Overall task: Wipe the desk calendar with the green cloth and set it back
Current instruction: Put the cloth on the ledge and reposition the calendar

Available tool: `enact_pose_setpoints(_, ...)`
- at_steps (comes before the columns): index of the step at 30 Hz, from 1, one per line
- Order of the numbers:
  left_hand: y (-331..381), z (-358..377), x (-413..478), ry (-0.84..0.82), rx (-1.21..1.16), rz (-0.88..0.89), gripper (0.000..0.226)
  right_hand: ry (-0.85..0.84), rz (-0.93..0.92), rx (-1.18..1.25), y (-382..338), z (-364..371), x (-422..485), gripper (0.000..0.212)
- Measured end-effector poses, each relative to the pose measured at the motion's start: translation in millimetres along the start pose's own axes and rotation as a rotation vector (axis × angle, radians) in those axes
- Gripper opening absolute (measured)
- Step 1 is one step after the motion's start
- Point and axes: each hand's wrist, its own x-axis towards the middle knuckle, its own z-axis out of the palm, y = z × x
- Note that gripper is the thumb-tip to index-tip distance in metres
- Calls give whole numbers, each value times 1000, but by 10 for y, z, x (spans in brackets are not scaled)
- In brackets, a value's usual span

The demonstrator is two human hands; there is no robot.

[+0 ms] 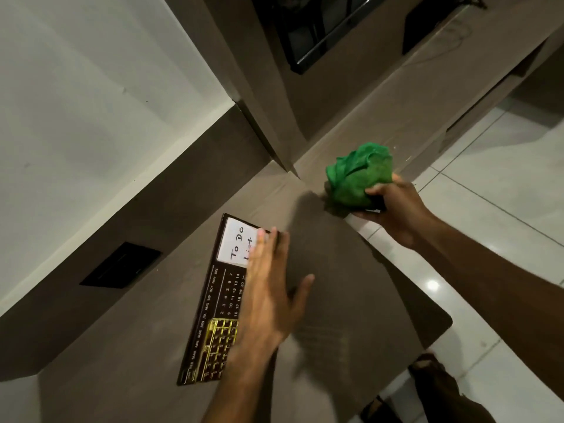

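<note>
Two hands work over the brown desk, and the calendar lies under only one of them. The desk calendar rests flat on the desk, its long axis running from the near left corner up toward the white "To Do" panel at its far end. The left hand hovers open over its right long edge, fingers spread and covering part of the date grid; whether the palm touches the surface cannot be told. The right hand is well apart, far and to the right at the desk's edge, closed around the bunched green cloth. So the cloth must likely travel near and leftward to reach the calendar, with bare desk between and nothing standing in the way. A black wall socket sits on the wall to the left, clear of the path
</note>
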Motion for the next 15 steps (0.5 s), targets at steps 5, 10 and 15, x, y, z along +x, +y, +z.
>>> enact_pose_setpoints(5, 10, 643, 245, -107, 132, 50, 82, 63, 38, -66, 32, -25, 579, 50)
enact_pose_setpoints(10, -29, 957, 286, -124, 92, -52, 87, 72, 18, -347, 185, -1, 1036, 42)
enact_pose_setpoints(15, -9, 937, 284, -89, 133, -53, 90, 173, -215, -987, 298, 43, 1193, 43)
